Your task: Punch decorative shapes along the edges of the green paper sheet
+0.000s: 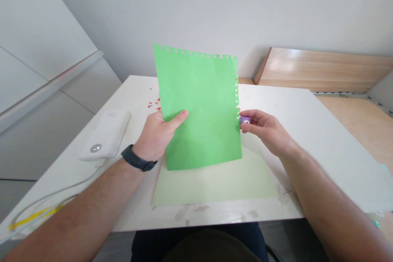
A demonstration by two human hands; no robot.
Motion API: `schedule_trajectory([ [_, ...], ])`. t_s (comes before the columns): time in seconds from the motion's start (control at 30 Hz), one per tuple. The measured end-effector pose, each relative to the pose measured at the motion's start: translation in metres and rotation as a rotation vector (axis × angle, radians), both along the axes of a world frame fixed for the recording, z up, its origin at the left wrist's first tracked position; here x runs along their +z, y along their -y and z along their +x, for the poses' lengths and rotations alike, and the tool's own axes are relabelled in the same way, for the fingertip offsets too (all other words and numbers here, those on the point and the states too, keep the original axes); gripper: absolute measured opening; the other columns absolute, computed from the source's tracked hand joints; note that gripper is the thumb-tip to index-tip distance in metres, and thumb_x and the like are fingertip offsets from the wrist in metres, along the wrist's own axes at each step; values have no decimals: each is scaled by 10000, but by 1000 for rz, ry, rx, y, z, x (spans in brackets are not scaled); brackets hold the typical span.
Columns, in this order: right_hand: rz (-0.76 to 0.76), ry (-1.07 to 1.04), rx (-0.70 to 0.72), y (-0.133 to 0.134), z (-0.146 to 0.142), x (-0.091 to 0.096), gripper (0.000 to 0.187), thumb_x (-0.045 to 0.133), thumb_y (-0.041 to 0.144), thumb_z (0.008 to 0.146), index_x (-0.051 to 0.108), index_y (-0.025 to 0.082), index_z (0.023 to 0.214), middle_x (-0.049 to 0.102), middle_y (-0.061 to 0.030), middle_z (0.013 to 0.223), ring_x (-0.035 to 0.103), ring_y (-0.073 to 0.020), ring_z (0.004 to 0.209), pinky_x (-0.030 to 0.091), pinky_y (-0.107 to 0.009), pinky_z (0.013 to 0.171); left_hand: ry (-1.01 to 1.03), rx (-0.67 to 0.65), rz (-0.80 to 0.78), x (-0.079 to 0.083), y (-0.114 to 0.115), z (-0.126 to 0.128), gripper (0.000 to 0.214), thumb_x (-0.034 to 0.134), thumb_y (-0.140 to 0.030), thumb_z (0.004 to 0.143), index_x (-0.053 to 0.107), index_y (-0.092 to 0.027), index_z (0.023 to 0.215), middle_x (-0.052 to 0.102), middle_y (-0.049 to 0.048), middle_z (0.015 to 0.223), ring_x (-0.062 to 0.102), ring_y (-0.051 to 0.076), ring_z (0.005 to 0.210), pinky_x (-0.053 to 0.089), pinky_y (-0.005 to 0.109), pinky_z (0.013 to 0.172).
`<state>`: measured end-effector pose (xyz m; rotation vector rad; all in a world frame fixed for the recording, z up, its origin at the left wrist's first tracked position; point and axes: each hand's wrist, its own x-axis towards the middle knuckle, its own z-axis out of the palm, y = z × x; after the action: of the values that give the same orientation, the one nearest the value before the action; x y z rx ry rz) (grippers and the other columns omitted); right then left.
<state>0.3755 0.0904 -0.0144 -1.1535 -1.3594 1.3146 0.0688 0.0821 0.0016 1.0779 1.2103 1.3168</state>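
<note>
Holding a green paper sheet [199, 106] upright above the white table [322, 139], the left hand [159, 135] pinched its lower left edge, thumb across the front face and fingers hidden behind. The sheet's long axis ran nearly vertical, its top leaning slightly left, with punched holes lining the top and right edges. Just right of that grip, the right hand [264, 129] pressed a small purple hole punch [245, 120] between thumb and fingers against the sheet's right edge, about halfway up. Below both hands a pale green sheet [215, 180] lay flat on the table. Left of the left wrist sat a white power bank [106, 134]; red paper bits [153, 104] lay scattered behind it. Bare tabletop stretched right of the punch.
</note>
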Motion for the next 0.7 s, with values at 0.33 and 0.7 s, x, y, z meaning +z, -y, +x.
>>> schedule_trajectory([
  [0.33,-4,1,16,0,1,-1,453,913,394,785,725,223,1160,738,-59,1032,650,-204,898,518,-389,850,0,-4,9,-2,-1,-1,583,888,-516,784,772,-223,1274,732,94,1400,647,381,1350,556,531,1123],
  [0.7,21,-10,7,2,1,2,439,910,385,786,724,231,1152,737,-50,1020,641,-197,895,513,-374,842,-10,-15,14,-2,-1,-2,587,892,-519,783,778,-205,1266,745,95,1378,682,375,1297,546,512,1135],
])
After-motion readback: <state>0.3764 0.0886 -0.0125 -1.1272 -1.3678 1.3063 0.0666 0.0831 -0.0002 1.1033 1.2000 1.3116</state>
